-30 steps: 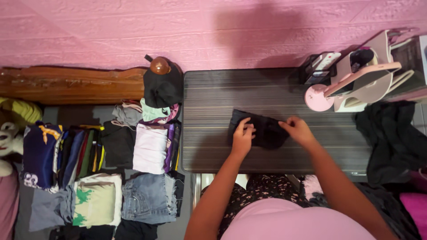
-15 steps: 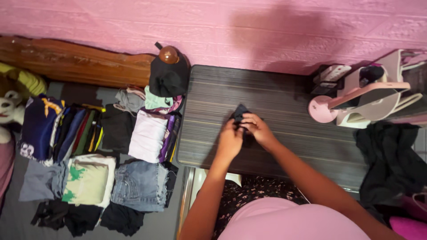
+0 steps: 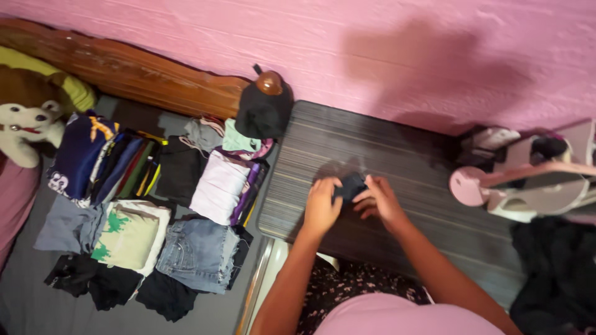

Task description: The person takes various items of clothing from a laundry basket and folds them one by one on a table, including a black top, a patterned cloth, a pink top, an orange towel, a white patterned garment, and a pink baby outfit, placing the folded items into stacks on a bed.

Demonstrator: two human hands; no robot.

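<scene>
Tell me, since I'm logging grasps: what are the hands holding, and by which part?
Both hands hold a small folded dark cloth above the striped table: the left hand at its left end, the right hand at its right end.

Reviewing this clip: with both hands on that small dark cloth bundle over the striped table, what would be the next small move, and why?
Probably carry the dark folded cloth leftward toward the folded clothes beside the table. The left hand and right hand both pinch it as a compact bundle, apparently lifted slightly off the table, so it looks folded down; sorted garments already lie in rows there.
</scene>
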